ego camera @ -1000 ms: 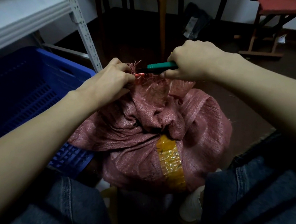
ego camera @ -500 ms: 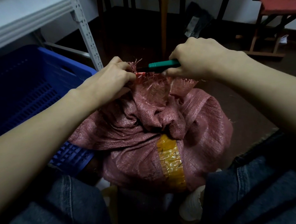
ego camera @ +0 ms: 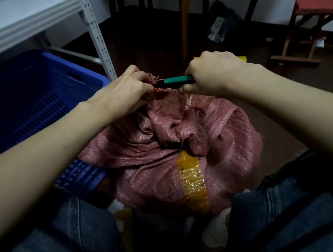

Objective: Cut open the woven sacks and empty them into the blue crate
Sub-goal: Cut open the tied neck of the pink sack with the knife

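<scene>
Since the cutter (ego camera: 176, 80) is hardly shifted from a second ago, the tied neck of the woven sack (ego camera: 153, 149) is judged uncut and nothing emptied. That neck is pinched by the left hand (ego camera: 121, 93); the cutter's green handle is gripped in the right hand (ego camera: 213, 73), knuckles up, above the sack. The blue crate (ego camera: 34, 90) is set just left of the sack.

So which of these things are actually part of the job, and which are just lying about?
Part of the job: the red sack, pinched at its top by the left hand; the green cutter, held in the right hand; the blue crate beside the sack.

Just lying about: the shelf post, the red stool, the dark bag by the wall.
</scene>
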Available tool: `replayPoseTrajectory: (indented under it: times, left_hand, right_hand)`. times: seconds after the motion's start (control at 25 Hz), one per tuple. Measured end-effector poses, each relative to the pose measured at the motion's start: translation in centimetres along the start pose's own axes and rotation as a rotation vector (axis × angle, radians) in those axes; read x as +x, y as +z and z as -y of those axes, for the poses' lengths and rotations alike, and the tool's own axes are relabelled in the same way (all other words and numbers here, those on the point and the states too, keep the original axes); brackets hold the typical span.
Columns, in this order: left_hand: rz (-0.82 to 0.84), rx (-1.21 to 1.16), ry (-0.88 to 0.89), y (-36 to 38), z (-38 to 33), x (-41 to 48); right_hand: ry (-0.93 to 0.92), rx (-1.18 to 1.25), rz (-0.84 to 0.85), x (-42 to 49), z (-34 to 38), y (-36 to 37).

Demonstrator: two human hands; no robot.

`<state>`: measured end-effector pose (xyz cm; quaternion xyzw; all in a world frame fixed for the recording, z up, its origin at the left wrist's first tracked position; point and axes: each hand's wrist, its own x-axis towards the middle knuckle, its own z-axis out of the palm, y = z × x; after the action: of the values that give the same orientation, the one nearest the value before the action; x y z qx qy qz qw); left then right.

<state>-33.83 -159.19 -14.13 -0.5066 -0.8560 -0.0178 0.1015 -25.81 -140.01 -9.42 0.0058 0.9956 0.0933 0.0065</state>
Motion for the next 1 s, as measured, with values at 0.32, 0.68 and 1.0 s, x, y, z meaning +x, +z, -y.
replayPoseTrajectory:
  times: [0.32,0.68,1.0]
  left_hand:
    - [-0.02,-0.001,-0.029,-0.3,0.3,0.2]
    - [-0.196,0.016,0.045,-0.9,-1.6,0.2]
    - [-0.216,0.078,0.048,-1.1,-2.8,0.2]
  right_hand:
    - [0.111,0.446,0.22,-0.2,-3.0,-1.6]
    - [0.261,1.462,-0.025,2.4,-1.3,1.5]
    - [0.499,2.097,-0.301,3.5,0.2,2.1]
